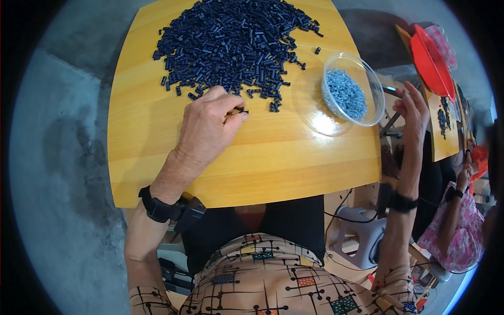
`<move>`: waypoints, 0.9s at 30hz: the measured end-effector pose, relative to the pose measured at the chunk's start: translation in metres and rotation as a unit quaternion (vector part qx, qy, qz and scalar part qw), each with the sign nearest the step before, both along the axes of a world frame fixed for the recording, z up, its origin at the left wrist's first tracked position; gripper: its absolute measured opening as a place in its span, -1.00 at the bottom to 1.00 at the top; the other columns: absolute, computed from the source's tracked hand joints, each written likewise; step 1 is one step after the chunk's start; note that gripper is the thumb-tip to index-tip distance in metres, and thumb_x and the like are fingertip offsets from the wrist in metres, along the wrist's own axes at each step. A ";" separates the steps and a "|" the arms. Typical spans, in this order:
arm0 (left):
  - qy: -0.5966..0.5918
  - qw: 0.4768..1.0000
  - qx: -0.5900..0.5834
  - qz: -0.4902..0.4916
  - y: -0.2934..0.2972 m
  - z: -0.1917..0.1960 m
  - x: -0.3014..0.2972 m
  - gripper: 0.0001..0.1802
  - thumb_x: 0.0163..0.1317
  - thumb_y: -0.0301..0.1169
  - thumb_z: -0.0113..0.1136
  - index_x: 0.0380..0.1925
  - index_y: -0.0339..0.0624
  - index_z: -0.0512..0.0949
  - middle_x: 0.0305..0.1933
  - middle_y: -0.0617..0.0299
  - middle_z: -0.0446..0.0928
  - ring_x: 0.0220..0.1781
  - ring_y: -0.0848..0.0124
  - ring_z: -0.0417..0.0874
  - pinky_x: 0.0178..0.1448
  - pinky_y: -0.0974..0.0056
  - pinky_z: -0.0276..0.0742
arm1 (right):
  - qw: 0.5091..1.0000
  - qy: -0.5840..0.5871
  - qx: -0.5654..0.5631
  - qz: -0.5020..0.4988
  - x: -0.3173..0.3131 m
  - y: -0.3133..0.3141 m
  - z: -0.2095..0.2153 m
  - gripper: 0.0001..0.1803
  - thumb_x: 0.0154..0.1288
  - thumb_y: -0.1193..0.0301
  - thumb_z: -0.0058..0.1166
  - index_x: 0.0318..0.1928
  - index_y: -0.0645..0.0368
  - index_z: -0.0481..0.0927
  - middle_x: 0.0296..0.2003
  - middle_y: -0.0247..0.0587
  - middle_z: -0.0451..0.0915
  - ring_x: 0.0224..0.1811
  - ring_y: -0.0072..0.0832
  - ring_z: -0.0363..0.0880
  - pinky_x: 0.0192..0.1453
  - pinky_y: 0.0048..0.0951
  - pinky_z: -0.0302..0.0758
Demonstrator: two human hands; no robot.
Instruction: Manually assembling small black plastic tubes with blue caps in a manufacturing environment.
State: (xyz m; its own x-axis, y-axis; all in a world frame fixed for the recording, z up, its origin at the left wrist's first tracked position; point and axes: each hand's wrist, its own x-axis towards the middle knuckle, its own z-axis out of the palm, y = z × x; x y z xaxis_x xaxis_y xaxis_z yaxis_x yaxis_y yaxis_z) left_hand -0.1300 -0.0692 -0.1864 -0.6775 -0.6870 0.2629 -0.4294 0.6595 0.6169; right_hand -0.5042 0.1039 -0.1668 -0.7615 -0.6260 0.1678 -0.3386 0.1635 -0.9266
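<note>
1. A seated person in a patterned shirt works at a small wooden table [157, 173], forearms entering from below, a black band on each wrist.
2. The left hand [207, 128] rests on the tabletop at the near edge of a large heap of dark blue tube pieces [236, 42], which covers the far half of the table.
3. Its thumb and forefinger are pinched shut on one small dark piece [242, 111], held just clear of the heap's loose fringe; the other fingers are curled under.
4. The right hand [415, 107] is raised off the table's right edge, beside a clear plastic bowl [367, 79]. Its fingers look loosely bent around something thin, but what it holds, and how firmly, cannot be told from here.
5. The bowl stands tilted at the right corner of the table and holds a mound of small silvery-blue bits [345, 94].
6. Doing this well seems to call for taking one piece at a time from the thin edge of the heap, gripping it near its end so the bore stays free, and keeping the wrist planted for steadiness.
7. A careless sweep of the hand could scatter pieces off the near edge, or jog the tilted bowl.
8. To the right, another person in pink sits at a second table with a red tray [430, 60].
</note>
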 end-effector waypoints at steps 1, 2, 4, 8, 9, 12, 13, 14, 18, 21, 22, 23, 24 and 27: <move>0.006 1.000 0.003 -0.007 -0.001 -0.002 -0.001 -0.83 -0.08 -0.51 0.31 -0.41 -0.26 0.59 -0.43 0.15 0.51 -0.46 0.23 0.57 -0.37 0.24 0.49 | 0.999 0.018 -0.041 0.007 0.014 0.010 0.011 -0.60 0.29 0.44 -0.01 0.11 0.36 0.42 -0.29 -0.15 0.59 -0.50 -0.64 0.50 -0.32 -0.60 0.50; 0.017 1.000 -0.005 -0.010 -0.002 -0.004 0.000 -0.84 -0.06 -0.52 0.30 -0.42 -0.26 0.58 -0.43 0.14 0.51 -0.45 0.23 0.58 -0.36 0.24 0.49 | 0.998 0.016 -0.049 0.030 0.032 0.016 0.020 -0.66 0.29 0.46 -0.02 0.05 0.35 0.47 -0.30 -0.17 0.59 -0.51 -0.65 0.48 -0.34 -0.62 0.47; 0.041 0.999 -0.011 -0.022 -0.001 -0.002 -0.001 -0.86 -0.05 -0.52 0.29 -0.42 -0.27 0.57 -0.43 0.13 0.52 -0.43 0.23 0.58 -0.36 0.24 0.49 | 0.993 0.055 -0.061 0.089 0.075 0.015 0.036 -0.77 0.27 0.53 -0.01 -0.09 0.31 0.57 -0.35 -0.25 0.58 -0.51 -0.67 0.46 -0.37 -0.66 0.43; 0.038 0.998 -0.046 -0.025 -0.006 -0.005 0.000 -0.87 0.00 -0.59 0.23 -0.39 -0.32 0.57 -0.46 0.14 0.48 -0.48 0.33 0.55 -0.39 0.33 0.43 | 0.955 0.220 0.060 0.188 0.116 -0.021 0.051 -0.86 0.13 0.58 0.12 -0.26 0.27 0.63 -0.44 -0.23 0.58 -0.50 -0.54 0.52 -0.41 -0.59 0.43; 0.040 0.997 -0.054 -0.023 -0.007 -0.006 -0.001 -0.87 0.01 -0.59 0.22 -0.38 -0.32 0.57 -0.46 0.13 0.48 -0.48 0.32 0.55 -0.39 0.33 0.44 | 0.933 0.273 0.077 0.222 0.113 -0.030 0.050 -0.85 0.10 0.57 0.14 -0.26 0.25 0.63 -0.45 -0.18 0.59 -0.51 -0.46 0.55 -0.41 -0.53 0.45; 0.078 0.994 -0.063 -0.043 -0.012 -0.010 -0.005 -0.87 0.04 -0.59 0.20 -0.35 -0.32 0.58 -0.46 0.16 0.49 -0.49 0.38 0.53 -0.41 0.36 0.41 | 0.902 0.333 0.113 0.249 0.102 -0.049 0.037 -0.83 0.06 0.54 0.16 -0.26 0.22 0.64 -0.39 -0.08 0.59 -0.44 -0.27 0.59 -0.33 -0.38 0.49; 0.074 0.994 -0.066 -0.040 -0.014 -0.009 -0.005 -0.87 0.04 -0.59 0.20 -0.35 -0.32 0.58 -0.46 0.16 0.49 -0.49 0.38 0.53 -0.41 0.36 0.41 | 0.903 0.331 0.109 0.252 0.101 -0.055 0.036 -0.83 0.06 0.54 0.16 -0.26 0.22 0.64 -0.39 -0.08 0.59 -0.44 -0.27 0.59 -0.33 -0.38 0.49; 0.079 0.996 -0.019 -0.033 -0.016 -0.009 -0.006 -0.87 0.05 -0.59 0.20 -0.35 -0.31 0.59 -0.46 0.18 0.50 -0.50 0.42 0.52 -0.42 0.38 0.40 | 0.887 0.358 0.140 0.255 0.101 -0.060 0.036 -0.81 0.05 0.52 0.16 -0.26 0.22 0.64 -0.37 -0.07 0.59 -0.40 -0.23 0.60 -0.29 -0.33 0.49; 0.116 0.993 0.009 -0.011 -0.021 -0.008 -0.007 -0.87 0.06 -0.61 0.18 -0.34 -0.29 0.61 -0.49 0.23 0.50 -0.50 0.51 0.49 -0.43 0.42 0.37 | 0.863 0.393 0.192 0.254 0.106 -0.080 0.022 -0.79 0.03 0.49 0.14 -0.25 0.20 0.64 -0.35 -0.08 0.58 -0.33 -0.19 0.60 -0.19 -0.29 0.50; 0.130 0.991 -0.020 -0.026 -0.024 -0.008 -0.022 -0.86 0.05 -0.61 0.19 -0.35 -0.28 0.62 -0.49 0.21 0.50 -0.49 0.46 0.51 -0.42 0.40 0.40 | 0.860 0.390 0.219 0.245 0.109 -0.083 0.019 -0.79 0.03 0.48 0.13 -0.26 0.20 0.64 -0.36 -0.11 0.58 -0.33 -0.20 0.60 -0.16 -0.30 0.51; 0.140 0.989 -0.025 -0.040 -0.025 -0.007 -0.027 -0.86 0.04 -0.59 0.19 -0.35 -0.28 0.62 -0.48 0.19 0.51 -0.48 0.42 0.53 -0.40 0.38 0.42 | 0.863 0.380 0.234 0.239 0.109 -0.083 0.019 -0.80 0.03 0.49 0.12 -0.27 0.20 0.64 -0.36 -0.12 0.58 -0.33 -0.21 0.60 -0.16 -0.31 0.51; 0.140 0.989 -0.026 -0.039 -0.025 -0.006 -0.031 -0.86 0.04 -0.59 0.19 -0.35 -0.28 0.62 -0.48 0.19 0.51 -0.48 0.42 0.53 -0.40 0.38 0.42 | 0.862 0.380 0.233 0.240 0.109 -0.084 0.018 -0.80 0.03 0.49 0.12 -0.27 0.20 0.64 -0.36 -0.12 0.58 -0.33 -0.21 0.60 -0.16 -0.31 0.51; 0.120 0.991 -0.042 -0.049 -0.026 -0.005 -0.038 -0.86 0.04 -0.57 0.21 -0.35 -0.28 0.62 -0.47 0.17 0.51 -0.47 0.38 0.54 -0.38 0.34 0.43 | 0.866 0.378 0.218 0.245 0.106 -0.083 0.015 -0.81 0.00 0.51 0.14 -0.30 0.21 0.62 -0.41 -0.12 0.56 -0.35 -0.22 0.58 -0.21 -0.32 0.49; 0.066 0.994 -0.064 -0.059 -0.028 -0.003 -0.055 -0.86 0.02 -0.50 0.24 -0.36 -0.25 0.63 -0.42 0.15 0.51 -0.42 0.25 0.59 -0.32 0.23 0.50 | 0.874 0.369 0.186 0.256 0.103 -0.081 0.017 -0.83 -0.04 0.55 0.16 -0.34 0.24 0.61 -0.46 -0.13 0.54 -0.39 -0.27 0.57 -0.26 -0.36 0.46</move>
